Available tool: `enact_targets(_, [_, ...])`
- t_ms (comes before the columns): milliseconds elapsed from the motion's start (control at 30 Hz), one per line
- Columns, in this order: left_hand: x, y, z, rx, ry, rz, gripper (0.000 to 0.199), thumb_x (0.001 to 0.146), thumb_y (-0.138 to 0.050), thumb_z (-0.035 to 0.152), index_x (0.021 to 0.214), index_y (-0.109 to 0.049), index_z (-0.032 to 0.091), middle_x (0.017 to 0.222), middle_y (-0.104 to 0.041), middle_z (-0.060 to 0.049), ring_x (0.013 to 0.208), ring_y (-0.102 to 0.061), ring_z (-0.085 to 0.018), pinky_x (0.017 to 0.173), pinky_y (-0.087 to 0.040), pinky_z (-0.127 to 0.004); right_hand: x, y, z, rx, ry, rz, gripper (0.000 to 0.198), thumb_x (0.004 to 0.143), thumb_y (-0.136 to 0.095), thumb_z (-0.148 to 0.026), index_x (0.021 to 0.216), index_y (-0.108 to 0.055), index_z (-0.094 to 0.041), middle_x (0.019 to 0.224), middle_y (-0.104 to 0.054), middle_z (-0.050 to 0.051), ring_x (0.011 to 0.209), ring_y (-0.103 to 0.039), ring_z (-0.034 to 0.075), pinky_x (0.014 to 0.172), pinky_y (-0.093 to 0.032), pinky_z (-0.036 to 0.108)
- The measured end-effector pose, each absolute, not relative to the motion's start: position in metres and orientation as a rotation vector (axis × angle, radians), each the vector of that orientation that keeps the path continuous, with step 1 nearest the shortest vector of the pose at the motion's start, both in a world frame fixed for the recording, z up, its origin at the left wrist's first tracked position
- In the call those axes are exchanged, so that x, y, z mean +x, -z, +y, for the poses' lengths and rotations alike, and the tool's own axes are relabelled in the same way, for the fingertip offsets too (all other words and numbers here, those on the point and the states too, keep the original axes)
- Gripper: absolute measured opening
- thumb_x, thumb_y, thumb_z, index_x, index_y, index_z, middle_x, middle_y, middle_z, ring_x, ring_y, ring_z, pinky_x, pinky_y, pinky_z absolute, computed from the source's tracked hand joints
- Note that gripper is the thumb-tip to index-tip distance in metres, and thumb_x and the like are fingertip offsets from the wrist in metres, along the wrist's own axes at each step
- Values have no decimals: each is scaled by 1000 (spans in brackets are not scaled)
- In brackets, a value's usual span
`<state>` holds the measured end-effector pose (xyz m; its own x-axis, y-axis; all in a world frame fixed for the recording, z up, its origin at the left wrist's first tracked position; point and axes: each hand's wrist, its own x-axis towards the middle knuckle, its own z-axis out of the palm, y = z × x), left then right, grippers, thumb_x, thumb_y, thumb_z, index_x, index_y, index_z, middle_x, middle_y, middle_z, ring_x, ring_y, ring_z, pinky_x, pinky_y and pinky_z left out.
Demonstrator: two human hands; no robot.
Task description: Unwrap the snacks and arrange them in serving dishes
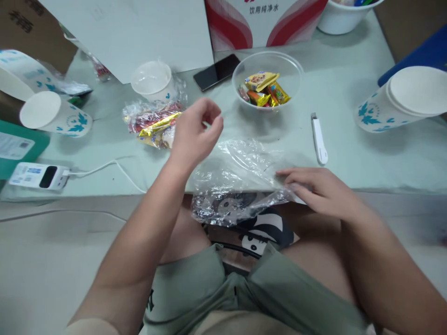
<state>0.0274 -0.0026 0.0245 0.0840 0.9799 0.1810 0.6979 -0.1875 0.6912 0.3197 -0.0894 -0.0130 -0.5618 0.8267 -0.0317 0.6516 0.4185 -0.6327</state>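
A crumpled clear plastic bag [240, 163] lies on the table in front of me and hangs over its front edge. My right hand [314, 188] pinches the bag's right side between thumb and fingers. Above the bag's left end is my left hand [199, 128], fingers loosely curled and thumb apart, with nothing visible in it. Just left of that hand, wrapped snacks [153, 123] in red, gold and clear packaging are partly hidden behind it. Beyond the bag, a clear plastic bowl [244, 104] holds several small yellow and orange snack packets [261, 81].
A white box cutter [318, 139] lies right of the bowl, near stacked paper cups [375, 109]. Behind are a black phone [216, 72], another paper cup [153, 81] and a red-and-white carton [263, 28]. At left, a power bank [38, 176] trails a white cable.
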Motion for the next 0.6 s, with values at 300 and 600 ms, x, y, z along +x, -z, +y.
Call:
enact_targets(300, [-1, -10, -116, 2290, -314, 1278, 42, 84, -71, 37, 122, -70, 19, 146, -64, -16, 139, -56, -38, 116, -45, -57, 317, 15, -81, -1499, -894, -2090, 37, 99, -47, -33, 74, -74, -24, 111, -81, 4, 119, -73, 30, 91, -60, 42])
enact_targets(600, [-14, -4, -82, 1476, -779, 1336, 12, 79, -66, 29, 72, -67, 19, 84, -79, -6, 79, -73, -19, 71, -57, -30, 318, 22, -64, -1738, -1063, -1446, 15, 82, -65, -31, 76, -73, -20, 131, -73, 11, 83, -76, 23, 62, -58, 33])
